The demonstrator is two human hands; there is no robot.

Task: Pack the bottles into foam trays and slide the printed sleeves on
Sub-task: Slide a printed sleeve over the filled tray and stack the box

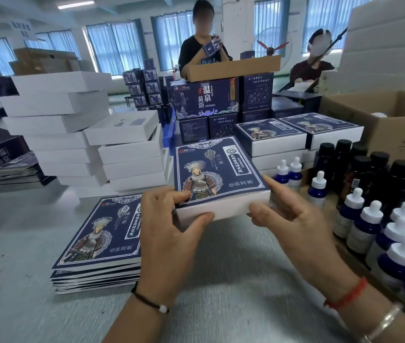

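Left hand [171, 226] and right hand [293, 219] clamp white foam tray [221, 209] near corners; navy printed cardboard sleeve [218, 169] looks fully on. Judged sleeving done; next: stack beyond grip.

Bright window daylight, blurred, bowed wide-angle edges.

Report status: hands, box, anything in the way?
Left hand and right hand grip sleeved box above table. Sleeve on. Nothing in the way.
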